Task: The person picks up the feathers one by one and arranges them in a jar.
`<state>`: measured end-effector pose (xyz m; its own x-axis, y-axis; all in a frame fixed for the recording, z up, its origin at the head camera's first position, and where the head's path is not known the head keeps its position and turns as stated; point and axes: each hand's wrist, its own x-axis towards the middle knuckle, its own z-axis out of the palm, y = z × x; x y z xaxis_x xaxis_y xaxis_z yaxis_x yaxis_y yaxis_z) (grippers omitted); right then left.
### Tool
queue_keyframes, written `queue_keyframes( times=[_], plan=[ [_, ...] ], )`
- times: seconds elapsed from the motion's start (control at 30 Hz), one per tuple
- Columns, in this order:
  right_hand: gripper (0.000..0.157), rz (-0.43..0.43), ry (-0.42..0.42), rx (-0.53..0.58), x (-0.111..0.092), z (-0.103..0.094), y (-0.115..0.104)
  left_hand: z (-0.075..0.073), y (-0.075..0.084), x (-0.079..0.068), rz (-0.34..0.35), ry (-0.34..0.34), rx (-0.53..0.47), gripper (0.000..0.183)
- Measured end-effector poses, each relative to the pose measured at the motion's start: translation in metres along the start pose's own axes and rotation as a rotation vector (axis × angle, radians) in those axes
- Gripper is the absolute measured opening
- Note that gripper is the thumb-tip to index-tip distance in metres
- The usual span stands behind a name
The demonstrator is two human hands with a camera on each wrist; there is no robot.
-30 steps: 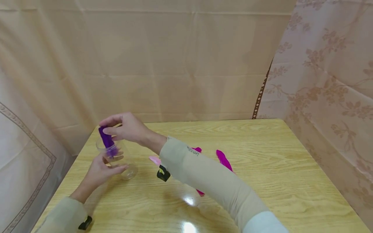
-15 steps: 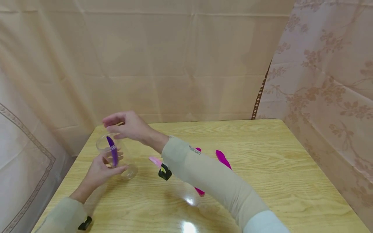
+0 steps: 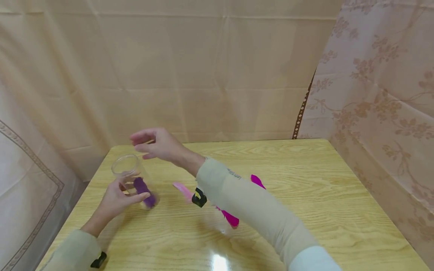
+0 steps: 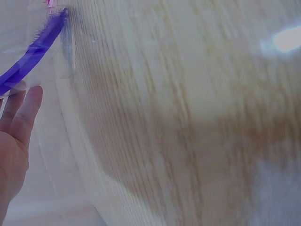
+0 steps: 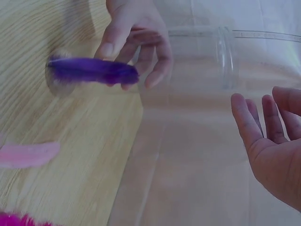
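Well below right hand (image 3: 158, 145), purple feather (image 5: 91, 70).

Creased beige cloth (image 3: 217, 75) behind a wood-grain table (image 3: 312, 210)

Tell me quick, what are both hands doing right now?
Left hand: holding the clear jar with the purple feather inside.
Right hand: open, holding nothing.
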<state>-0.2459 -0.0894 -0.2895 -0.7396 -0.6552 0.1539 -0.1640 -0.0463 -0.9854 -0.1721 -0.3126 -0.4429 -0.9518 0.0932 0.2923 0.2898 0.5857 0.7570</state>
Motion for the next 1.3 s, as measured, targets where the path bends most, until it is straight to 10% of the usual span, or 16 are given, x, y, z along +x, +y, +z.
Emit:
queue_keyframes(
  times=[0.7,1.3],
  plan=[
    [0.042,0.238,-0.129,-0.409,-0.023,-0.038,0.04,0.002,0.005,0.001,-0.053,-0.036,0.0,0.07],
    [0.06,0.454,-0.176,-0.862,-0.053,-0.015,0.092,0.001,0.005,-0.007,-0.045,-0.002,-0.022,0.07]
  ],
)
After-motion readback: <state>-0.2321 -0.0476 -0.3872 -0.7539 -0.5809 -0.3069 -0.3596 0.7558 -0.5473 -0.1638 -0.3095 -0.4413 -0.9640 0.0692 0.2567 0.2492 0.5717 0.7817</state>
